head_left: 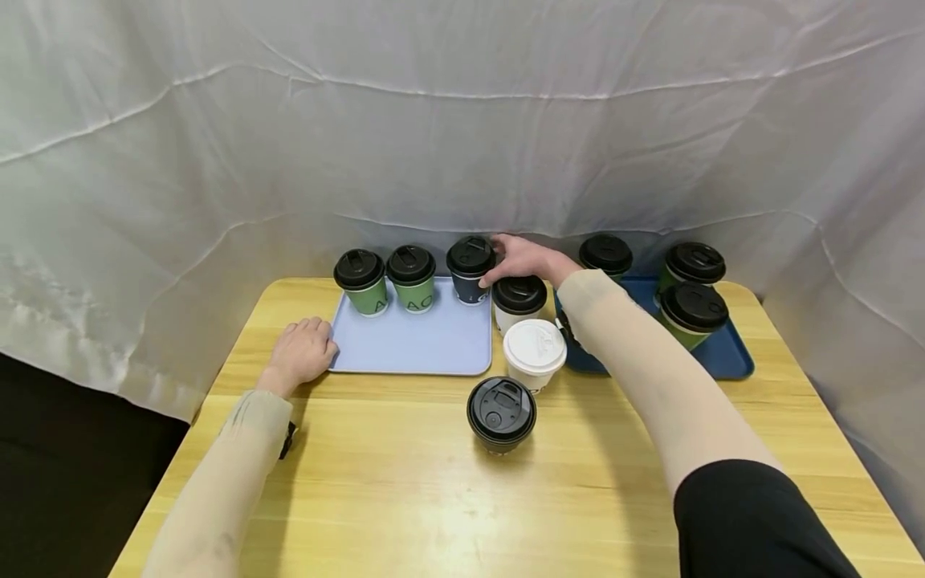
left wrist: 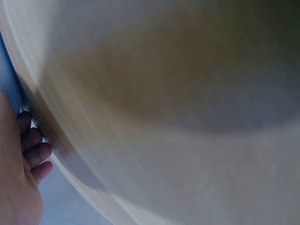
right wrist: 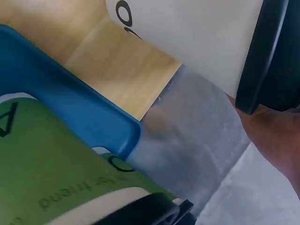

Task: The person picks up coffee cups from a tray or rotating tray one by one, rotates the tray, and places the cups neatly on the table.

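My right hand (head_left: pixel 526 258) reaches to the back of the table, thumb and fingers curled round the right side of a dark blue cup (head_left: pixel 470 287) with a black lid. That cup stands upright on the light blue tray (head_left: pixel 412 349), right of two green cups (head_left: pixel 368 299) (head_left: pixel 417 296). At the tray's left edge my left hand (head_left: pixel 302 351) rests, its fingers loosely bent; the left wrist view shows those fingers (left wrist: pixel 37 150). In the right wrist view a white cup (right wrist: pixel 187 37) partly hides my right hand (right wrist: pixel 276 140).
Between the trays stand a black-lidded white cup (head_left: pixel 519 297) and a white-lidded one (head_left: pixel 535 349); a black-lidded cup (head_left: pixel 502 413) is nearer me. The dark blue tray (head_left: pixel 730 357) on the right bears several cups, partly behind my right arm. A pale curtain (head_left: pixel 462 144) hangs behind.
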Motion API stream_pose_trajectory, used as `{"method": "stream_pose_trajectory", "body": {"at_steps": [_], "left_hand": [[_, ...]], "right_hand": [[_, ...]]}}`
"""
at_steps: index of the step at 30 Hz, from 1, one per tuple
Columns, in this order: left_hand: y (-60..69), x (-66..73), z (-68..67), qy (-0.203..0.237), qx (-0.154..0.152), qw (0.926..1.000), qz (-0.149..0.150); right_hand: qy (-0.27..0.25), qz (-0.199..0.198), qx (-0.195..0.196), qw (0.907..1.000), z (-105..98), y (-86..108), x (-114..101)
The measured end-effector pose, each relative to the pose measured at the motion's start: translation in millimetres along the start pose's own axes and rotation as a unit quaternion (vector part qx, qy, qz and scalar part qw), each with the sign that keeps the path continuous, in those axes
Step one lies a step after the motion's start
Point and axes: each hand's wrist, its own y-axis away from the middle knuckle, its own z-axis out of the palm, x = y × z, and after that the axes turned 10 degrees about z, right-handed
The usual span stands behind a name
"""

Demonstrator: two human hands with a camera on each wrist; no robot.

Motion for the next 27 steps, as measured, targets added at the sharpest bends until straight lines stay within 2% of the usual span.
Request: {"method": "stream_pose_trajectory", "body": {"at_steps": [9, 14, 21, 27], "left_hand": [[3.7, -0.6, 4.1, 0.000, -0.008, 1.0000, -0.004], [5.3, 0.1, 3.8, -0.003, -0.009, 0.9999, -0.005], [5.5, 1.0, 1.0, -0.005, -0.004, 1.0000, -0.005], [4.5, 3.0, 0.3, -0.004, -0.005, 1.0000, 0.001]], "right_hand": [[0.021, 0.005, -0.022, 0.9995, 4.1, -12.4, -1.5], [0.006, 0.007, -0.030, 0.9995, 4.3, -15.9, 0.6], [-0.026, -0.022, -0.039, 0.9987, 4.1, -19.0, -1.2], [0.006, -0.007, -0.028, 0.9996, 3.2, -18.9, 1.8]]}}
